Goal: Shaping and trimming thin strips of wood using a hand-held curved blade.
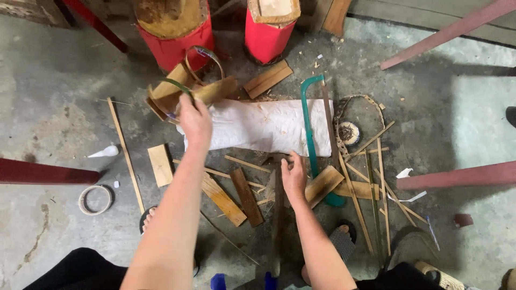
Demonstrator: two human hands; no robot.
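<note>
you are looking down on a rough grey concrete floor point(64, 107), stained, cracked in places and scattered with wood chips. dark red wooden beams point(43, 174) cross it at the left and right edges. two round log blocks with red-painted sides point(174, 40) stand at the top, side by side. a white woven sack point(263, 126) lies flat in the middle, and a green-framed hand saw point(310, 129) lies along its right end, the handle reaching down beside flat offcuts of pale wood point(220, 198) and thin bamboo splints point(376, 177) that litter the floor below and to the right. a small roll of pale tape point(95, 200) sits on the floor at the left, well apart from the rest.

your left hand point(194, 121) is raised over the sack's left end, fingers closed around a thin curved green bamboo strip point(180, 86) that loops up near a pile of split bamboo pieces point(207, 88). your right hand point(294, 174) rests low, fingers curled on a flat wooden offcut point(322, 182) just below the sack.
</note>
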